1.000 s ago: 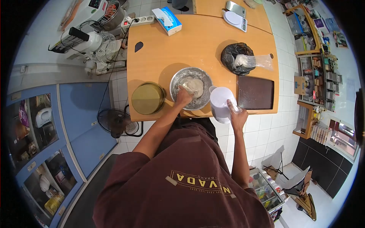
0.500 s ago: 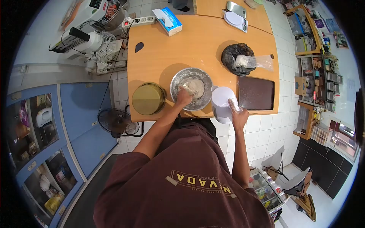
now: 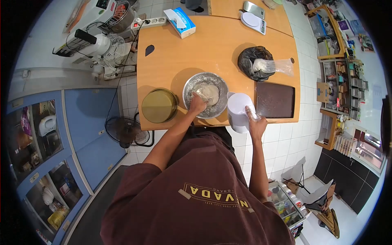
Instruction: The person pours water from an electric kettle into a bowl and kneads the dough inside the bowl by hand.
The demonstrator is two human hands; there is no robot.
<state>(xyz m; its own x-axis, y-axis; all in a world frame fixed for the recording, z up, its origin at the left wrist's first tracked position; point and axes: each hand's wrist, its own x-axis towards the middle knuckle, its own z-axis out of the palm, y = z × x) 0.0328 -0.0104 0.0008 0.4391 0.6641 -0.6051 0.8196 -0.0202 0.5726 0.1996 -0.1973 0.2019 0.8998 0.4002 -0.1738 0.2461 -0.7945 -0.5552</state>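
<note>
A metal mixing bowl (image 3: 186,87) stands near the table's front edge, with a pale lump of dough (image 3: 210,93) and floury smears inside. My left hand (image 3: 198,104) reaches over the near rim, its fingers closed on the left side of the dough and partly hidden by it. Clear plastic, apparently a thin glove, shows around those fingers. To the right of the bowl, my right hand (image 3: 257,124) grips the handle of a white plastic pitcher (image 3: 238,108). The pitcher is held by the table edge, close to the bowl; what it contains cannot be seen.
Left of the bowl is a round gold-coloured tin (image 3: 159,106). A dark baking tray (image 3: 275,100) lies on the right, below a black plastic bag (image 3: 250,65) with a clear bag of white stuff. Farther back are a tissue box (image 3: 185,28), a power strip (image 3: 153,22) and a kitchen scale (image 3: 253,21).
</note>
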